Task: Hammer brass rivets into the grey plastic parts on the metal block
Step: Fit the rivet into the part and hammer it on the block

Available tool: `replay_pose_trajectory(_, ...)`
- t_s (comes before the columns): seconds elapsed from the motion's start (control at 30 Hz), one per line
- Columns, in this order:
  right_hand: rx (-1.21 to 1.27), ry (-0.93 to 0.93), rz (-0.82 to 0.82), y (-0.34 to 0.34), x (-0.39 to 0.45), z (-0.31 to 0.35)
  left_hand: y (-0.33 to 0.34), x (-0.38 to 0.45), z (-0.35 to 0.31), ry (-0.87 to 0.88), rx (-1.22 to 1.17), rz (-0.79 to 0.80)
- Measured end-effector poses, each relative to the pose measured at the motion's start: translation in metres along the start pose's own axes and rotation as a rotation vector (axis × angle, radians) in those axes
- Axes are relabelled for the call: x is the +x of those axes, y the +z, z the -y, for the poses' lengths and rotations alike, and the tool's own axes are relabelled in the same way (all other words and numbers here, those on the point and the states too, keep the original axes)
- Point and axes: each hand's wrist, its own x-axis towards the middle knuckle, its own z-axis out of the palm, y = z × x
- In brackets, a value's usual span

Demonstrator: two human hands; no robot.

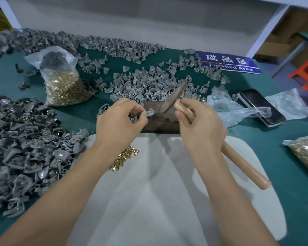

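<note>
Holding: your left hand (119,119) pinches one grey plastic part (150,111) at the left edge of the metal block (160,119)
Hammer: your right hand (200,125) grips the wooden handle of the hammer (172,97) just below its head — the head is tilted, its low end touching the block
Rivets: loose brass rivets (124,157) lie on the grey pad (158,192) by your left wrist — more fill a clear bag (64,82)
Piles: grey parts (149,84) beyond the block, another heap (25,148) at left

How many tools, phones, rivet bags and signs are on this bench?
Hammer: 1
Phone: 1
Rivet bags: 2
Sign: 1
Total: 5
</note>
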Motion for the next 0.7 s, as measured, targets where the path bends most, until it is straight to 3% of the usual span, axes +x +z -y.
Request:
replay_pose_trajectory(0.53,-0.216,-0.139,-0.044,0.026,-0.009,0.01,-0.003,-0.002,-0.004,-0.007,-0.001,-0.033)
replay_pose_trajectory(0.63,-0.13,-0.205,-0.119,0.023,-0.01,0.014,-0.01,-0.001,-0.008,0.015,-0.019,-0.04)
replay_pose_trajectory(0.7,-0.018,-0.349,-0.103,0.02,-0.01,0.018,-0.018,-0.001,-0.012,0.066,-0.01,-0.031)
